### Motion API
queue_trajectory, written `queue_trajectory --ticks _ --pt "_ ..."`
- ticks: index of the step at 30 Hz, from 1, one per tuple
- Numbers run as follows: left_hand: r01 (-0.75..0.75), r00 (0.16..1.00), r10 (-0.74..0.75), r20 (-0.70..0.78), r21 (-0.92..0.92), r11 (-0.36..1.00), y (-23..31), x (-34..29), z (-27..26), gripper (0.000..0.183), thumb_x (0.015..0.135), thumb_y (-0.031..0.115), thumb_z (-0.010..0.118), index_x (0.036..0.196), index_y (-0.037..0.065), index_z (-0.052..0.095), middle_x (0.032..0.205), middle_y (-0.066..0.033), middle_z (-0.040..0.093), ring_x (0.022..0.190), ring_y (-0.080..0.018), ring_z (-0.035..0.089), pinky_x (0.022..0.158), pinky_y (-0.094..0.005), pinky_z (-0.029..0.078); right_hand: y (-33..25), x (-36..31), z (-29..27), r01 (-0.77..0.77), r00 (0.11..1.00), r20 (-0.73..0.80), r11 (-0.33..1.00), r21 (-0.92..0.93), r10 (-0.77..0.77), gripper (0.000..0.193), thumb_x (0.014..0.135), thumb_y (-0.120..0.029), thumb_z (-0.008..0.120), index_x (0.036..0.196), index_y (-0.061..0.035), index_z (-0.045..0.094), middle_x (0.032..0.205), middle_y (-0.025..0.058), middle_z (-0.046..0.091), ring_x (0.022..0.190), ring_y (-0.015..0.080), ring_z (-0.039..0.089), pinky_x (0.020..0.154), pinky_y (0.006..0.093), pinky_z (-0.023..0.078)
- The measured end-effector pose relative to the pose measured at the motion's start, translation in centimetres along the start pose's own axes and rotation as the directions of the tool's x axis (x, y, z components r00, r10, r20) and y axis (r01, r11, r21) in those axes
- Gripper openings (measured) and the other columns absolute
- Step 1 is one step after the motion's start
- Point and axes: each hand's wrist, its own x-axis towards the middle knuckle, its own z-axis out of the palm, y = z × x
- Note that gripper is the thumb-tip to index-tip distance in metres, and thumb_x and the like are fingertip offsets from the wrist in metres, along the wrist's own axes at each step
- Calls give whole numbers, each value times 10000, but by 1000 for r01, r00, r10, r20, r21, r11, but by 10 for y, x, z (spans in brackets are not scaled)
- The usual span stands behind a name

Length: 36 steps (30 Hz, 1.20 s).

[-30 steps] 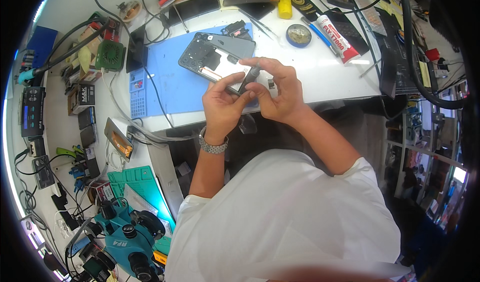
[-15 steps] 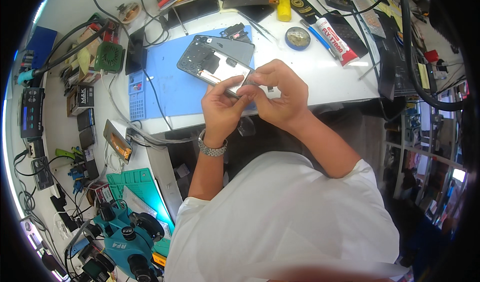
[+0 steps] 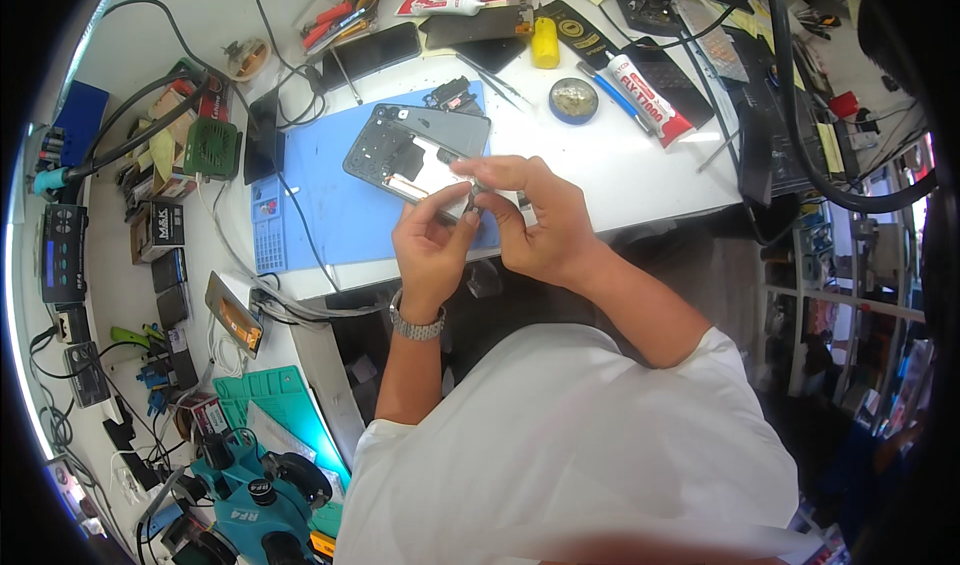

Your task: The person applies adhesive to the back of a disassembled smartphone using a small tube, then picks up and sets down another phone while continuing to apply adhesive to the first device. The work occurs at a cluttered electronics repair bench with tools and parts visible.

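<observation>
A dark phone housing (image 3: 370,153), opened to show its inside, lies tilted over the blue mat and a grey phone panel (image 3: 465,125). My left hand (image 3: 432,255) grips its near edge, with the thumb up by the near right end. At that end my right hand (image 3: 548,220) pinches a small dark grey part (image 3: 475,195) between thumb and index finger. My fingertips partly cover this part and the phone's lower end. Small dark phone parts (image 3: 452,95) rest just behind the panel.
The blue mat (image 3: 320,165) covers the bench's left part. Behind are a round tin (image 3: 573,100), a yellow bottle (image 3: 545,43), a red-and-white glue tube (image 3: 650,105) and a dark phone (image 3: 370,57). A teal microscope (image 3: 265,510) stands at lower left.
The view has shifted, so the bench sits lower and a little left. My right index finger reaches further left over the phone's near end. My left hand keeps its grip.
</observation>
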Motion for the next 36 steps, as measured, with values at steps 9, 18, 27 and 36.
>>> queue_trajectory --ticks 9,18,27,36 --pt "-34 999 33 -5 -102 994 1 2 2 334 931 -31 785 1263 -15 760 1109 -40 615 898 -88 630 757 -227 528 1 4 3 96 995 -14 994 -48 -97 398 782 136 759 1115 -63 671 978 125 733 854 301 737 721 361 611" --pt "63 998 -57 29 -253 965 6 3 -1 366 938 -57 733 1302 -78 705 1188 -84 680 1027 -129 676 897 -262 558 6 2 12 109 991 -76 994 27 -107 384 777 122 785 1097 -52 662 961 143 732 828 305 727 695 357 585" --pt "98 995 -98 16 -291 952 0 4 1 325 986 -41 670 1306 -61 718 1054 -28 675 880 -82 631 828 -233 556 0 4 6 17 999 40 995 100 -21 367 814 66 742 1159 -48 695 1025 139 712 933 346 685 793 420 577" --pt "146 988 -152 -1 -270 952 7 1 8 384 947 -83 579 1321 -98 666 1011 -18 696 800 -24 567 675 -177 430 -4 4 2 41 999 20 999 22 -41 205 839 48 747 1008 -20 653 937 149 660 933 358 676 811 420 566"
